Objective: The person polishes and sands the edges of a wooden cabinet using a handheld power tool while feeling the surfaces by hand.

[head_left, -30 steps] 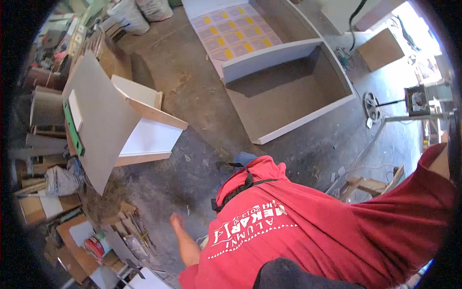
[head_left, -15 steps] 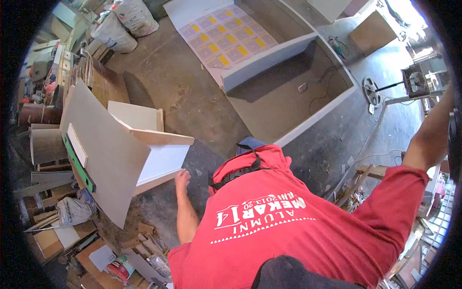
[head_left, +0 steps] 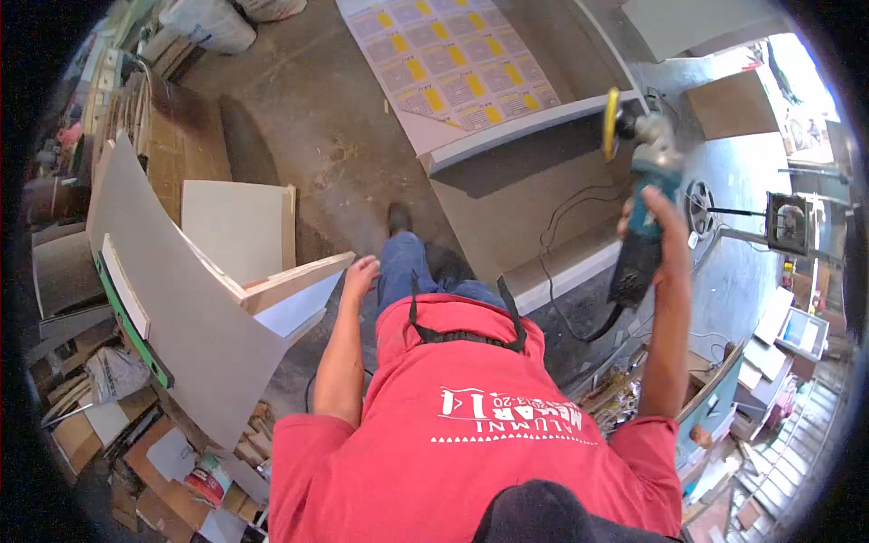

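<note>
Angle grinder (head_left: 658, 165), since earlier frame, rising off floor to right of box frame (head_left: 566, 282); right hand (head_left: 670, 231) gripping its body. Tool likely proving rigid, head-heavy; body grip suiting, clear of yellow-edged disc (head_left: 610, 125). Left hand (head_left: 362, 274) hanging empty, fingers loosely bent, near curved panel (head_left: 190, 299).

Red shirt (head_left: 434, 371) with white letters (head_left: 511, 409) and one row of small white triangles (head_left: 511, 441), jeans (head_left: 403, 267) of blue colour, power tool (head_left: 644, 217) teal and black, yellow disc (head_left: 611, 127), pale sheet (head_left: 444, 56) with repeating yellow rectangles (like a grid), bright green strip (head_left: 136, 326)
</note>
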Motion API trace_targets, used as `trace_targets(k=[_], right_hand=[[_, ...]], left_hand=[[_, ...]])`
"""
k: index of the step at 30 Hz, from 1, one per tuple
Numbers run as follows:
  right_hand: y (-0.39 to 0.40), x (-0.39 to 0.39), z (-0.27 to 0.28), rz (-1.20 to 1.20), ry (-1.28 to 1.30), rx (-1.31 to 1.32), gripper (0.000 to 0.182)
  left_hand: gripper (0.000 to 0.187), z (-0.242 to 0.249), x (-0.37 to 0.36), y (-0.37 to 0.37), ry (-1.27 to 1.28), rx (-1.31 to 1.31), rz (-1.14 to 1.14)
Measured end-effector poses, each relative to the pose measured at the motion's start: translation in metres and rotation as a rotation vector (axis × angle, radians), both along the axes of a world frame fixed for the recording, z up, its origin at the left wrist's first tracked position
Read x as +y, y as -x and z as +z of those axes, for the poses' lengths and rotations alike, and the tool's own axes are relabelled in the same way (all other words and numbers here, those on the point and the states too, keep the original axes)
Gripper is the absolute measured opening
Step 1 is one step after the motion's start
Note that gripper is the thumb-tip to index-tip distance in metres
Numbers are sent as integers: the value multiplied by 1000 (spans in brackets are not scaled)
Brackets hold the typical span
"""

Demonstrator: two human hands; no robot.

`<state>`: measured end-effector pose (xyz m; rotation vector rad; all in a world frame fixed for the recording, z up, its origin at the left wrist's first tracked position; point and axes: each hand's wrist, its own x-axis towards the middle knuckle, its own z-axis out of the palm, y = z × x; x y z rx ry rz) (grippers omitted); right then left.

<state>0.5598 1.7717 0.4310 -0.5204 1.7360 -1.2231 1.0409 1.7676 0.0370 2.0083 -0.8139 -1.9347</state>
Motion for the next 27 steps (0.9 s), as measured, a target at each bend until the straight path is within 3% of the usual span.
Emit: trace_targets(k=[2, 4, 5, 6, 7, 9, 11, 15, 19, 27], right_hand=[[-11, -27, -43, 20, -134, 102, 40], [-27, -55, -82, 70, -216, 157, 44], [-29, -70, -105, 132, -249, 240, 44], [-34, -86, -126, 197, -282, 323, 44], [-43, -104, -144, 239, -315, 330, 43], [-54, -135, -185, 314, -413, 339, 48], [-74, -171, -210, 413, -478, 521, 56], [-93, -224, -269, 658, -719, 741, 61], [-99, -255, -310, 818, -879, 799, 58], [-102, -265, -349, 910, -861, 768, 57]], left_hand=[[62, -13, -41, 12, -55, 7, -32], [79, -53, -71, 17, 5, -11, -408], [79, -68, -79, 24, -24, -5, -404], [92, -77, -88, 36, -22, -92, -579], [104, -82, -102, 49, -15, -175, -751], [112, -79, -125, 71, -127, -249, -812], [127, -59, -154, 86, -299, -340, -958], [129, -68, -179, 98, -420, -401, -958], [118, -95, -179, 111, -360, -527, -930], [98, -97, -177, 121, -268, -612, -935]])
